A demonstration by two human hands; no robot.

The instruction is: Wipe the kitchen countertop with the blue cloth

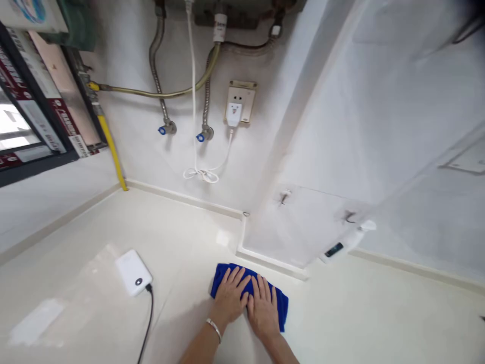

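A folded blue cloth point(281, 306) lies flat on the pale countertop point(182, 237), close to the corner of the wall ledge. My left hand point(229, 297) rests on the cloth's left half, palm down, fingers stretched out. Beside it, my right hand point(263, 309) presses flat on the middle and right part, its fingers also extended. The two thumbs nearly meet. A silver bracelet point(214, 328) circles my left wrist. Part of the cloth is hidden under both hands.
A white power bank point(133, 273) with a black cable point(150, 313) lies to the left. White thermometer-like device point(335, 249) hangs by the wall at right. Above are a socket with a plug point(234, 115), a yellow gas pipe point(111, 146) and two valves with blue caps.
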